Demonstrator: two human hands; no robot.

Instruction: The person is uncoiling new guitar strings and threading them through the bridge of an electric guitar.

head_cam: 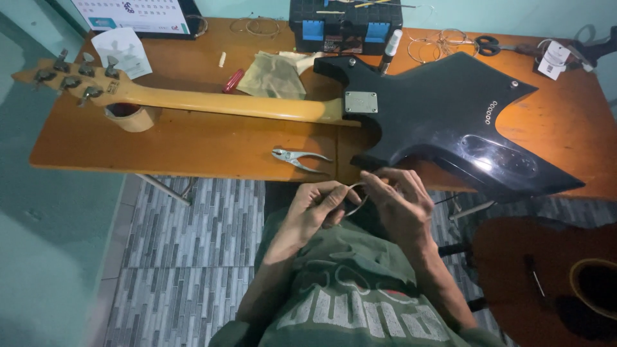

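Both hands meet below the bench (193, 151) edge: my left hand (313, 207) and right hand (398, 200) pinch one thin coiled string (355, 195), silvery, looped between them; one pair of pliers (297, 158) and one black guitar (443, 112) lie above

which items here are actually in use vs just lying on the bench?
In use: coiled guitar string, held by left hand and right hand; black electric guitar, lying face down.

Lying about: pliers, red screwdriver, scissors, black toolbox, tape roll, acoustic guitar.
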